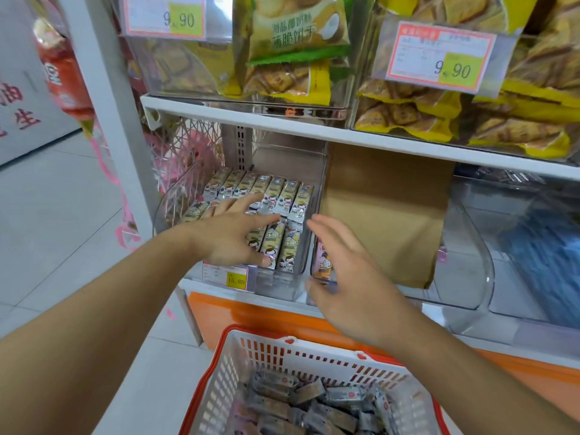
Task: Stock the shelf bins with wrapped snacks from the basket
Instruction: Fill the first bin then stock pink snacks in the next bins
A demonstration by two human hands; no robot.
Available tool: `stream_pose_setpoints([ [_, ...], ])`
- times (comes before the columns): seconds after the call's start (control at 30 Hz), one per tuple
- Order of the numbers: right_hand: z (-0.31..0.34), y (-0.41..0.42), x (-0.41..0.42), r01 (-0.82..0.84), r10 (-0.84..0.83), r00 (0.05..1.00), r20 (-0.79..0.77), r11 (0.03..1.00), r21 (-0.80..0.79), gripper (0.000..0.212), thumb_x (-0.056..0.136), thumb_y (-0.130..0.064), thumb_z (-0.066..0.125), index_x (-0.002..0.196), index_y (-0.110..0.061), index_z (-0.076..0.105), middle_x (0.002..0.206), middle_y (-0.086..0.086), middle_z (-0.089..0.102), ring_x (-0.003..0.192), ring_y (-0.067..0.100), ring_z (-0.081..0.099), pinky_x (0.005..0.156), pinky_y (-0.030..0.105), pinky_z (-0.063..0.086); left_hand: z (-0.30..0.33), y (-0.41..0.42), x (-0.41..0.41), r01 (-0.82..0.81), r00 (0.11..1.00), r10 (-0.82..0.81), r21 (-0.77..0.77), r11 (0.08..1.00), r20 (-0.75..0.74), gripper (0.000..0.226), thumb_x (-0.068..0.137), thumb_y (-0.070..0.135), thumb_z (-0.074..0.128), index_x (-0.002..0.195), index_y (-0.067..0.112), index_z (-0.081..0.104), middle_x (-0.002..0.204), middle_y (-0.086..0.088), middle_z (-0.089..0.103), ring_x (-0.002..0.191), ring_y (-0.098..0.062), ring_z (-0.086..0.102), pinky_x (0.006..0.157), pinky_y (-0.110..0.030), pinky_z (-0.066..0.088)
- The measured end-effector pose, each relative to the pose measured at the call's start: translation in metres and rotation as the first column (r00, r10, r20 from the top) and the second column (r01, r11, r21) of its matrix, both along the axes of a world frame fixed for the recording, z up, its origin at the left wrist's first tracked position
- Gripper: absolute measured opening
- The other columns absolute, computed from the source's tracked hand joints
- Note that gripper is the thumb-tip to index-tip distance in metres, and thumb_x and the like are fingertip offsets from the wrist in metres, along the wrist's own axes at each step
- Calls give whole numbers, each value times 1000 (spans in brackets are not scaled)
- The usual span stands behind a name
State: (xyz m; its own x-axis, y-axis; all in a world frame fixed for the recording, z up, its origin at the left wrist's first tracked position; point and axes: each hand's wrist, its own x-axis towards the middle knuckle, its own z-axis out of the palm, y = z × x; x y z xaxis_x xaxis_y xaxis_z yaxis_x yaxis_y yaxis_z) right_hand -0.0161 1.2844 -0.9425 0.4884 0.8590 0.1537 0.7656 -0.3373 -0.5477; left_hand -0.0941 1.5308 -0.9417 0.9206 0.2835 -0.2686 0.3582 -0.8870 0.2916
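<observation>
My left hand [233, 229] flat on wrapped snacks [276, 196] in clear shelf bin [282, 287], fingers spread and straight, gripping nothing. Snacks stand in neat rows, filling bin. My right hand [342, 271] open, fingers extended, empty, hovering at front of next bin [464, 293], where one snack pack [324, 262] shows behind palm. Basket [314, 356] below, red-rimmed, holds loose pile of wrapped snacks. Price tag [226, 276] on bin front.
</observation>
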Motion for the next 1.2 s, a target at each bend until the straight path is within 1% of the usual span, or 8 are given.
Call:
stream_pose_setpoints([
  [0.23,1,-2,-2,8,-8,1000,-15,1000,-9,82,98,-16,64,166,-31,22,166,-31,8,151,-10,11,101,-9,4,0,-3,-5,-3,1000,3,-2,1000,20,91,89,60,70,160,55,13,167,26,-16,157,-24,-13,124,-58,-1],
  [0.5,4,-10,-10,15,-15,1000,-2,1000,-27,82,99,-22,63,167,-33,18,169,-28,8,152,-11,6,100,-9,-1,8,-16,-20,-40,997,40,-3,999,61,69,98,55,59,158,54,25,169,23,-10,157,-22,-11,126,-58,0],
  [0.67,5,-22,-24,26,-27,999,34,999,38,70,97,-22,63,161,-30,34,163,-21,27,150,-5,20,115,4,14,19,-40,-54,-148,920,169,-85,985,354,51,98,51,61,148,43,51,162,12,29,149,-29,21,121,-50,21],
  [0.77,-2,-34,-37,20,-20,1000,10,998,64,56,96,-22,64,148,-30,48,148,-18,41,142,-1,33,116,19,28,18,-63,-79,-148,803,176,-95,984,570,33,100,42,61,132,33,66,135,11,53,130,-16,44,110,-35,36],
  [0.83,-17,-40,-48,-44,43,999,-23,998,-35,52,96,-26,65,145,-29,50,143,-17,43,135,1,39,111,19,31,9,-82,-96,-159,767,235,-178,971,597,20,100,36,60,116,33,70,120,14,57,110,-4,56,95,-26,44],
  [0.93,-55,-43,-67,-143,119,988,-103,952,-272,58,99,-32,65,152,-27,44,150,-10,42,140,9,39,112,22,32,-35,-99,-118,-199,812,293,-233,952,504,11,96,32,59,101,31,68,110,10,59,95,-5,63,86,-28,49],
  [1.07,-119,-38,-89,-227,109,963,-248,823,-521,70,102,-38,62,163,-22,31,167,-1,29,153,21,30,122,32,29,-116,-104,-142,-319,932,332,-105,942,144,46,100,39,54,138,14,50,141,-9,47,128,-32,53,106,-46,45],
  [1.2,-190,-33,-107,-285,56,932,-358,722,-631,71,101,-38,63,163,-24,30,165,6,35,146,29,42,118,44,42,-188,-106,-165,-537,834,494,-155,829,-246,86,103,60,39,164,13,0,172,-11,6,157,-36,15,125,-56,21],
])
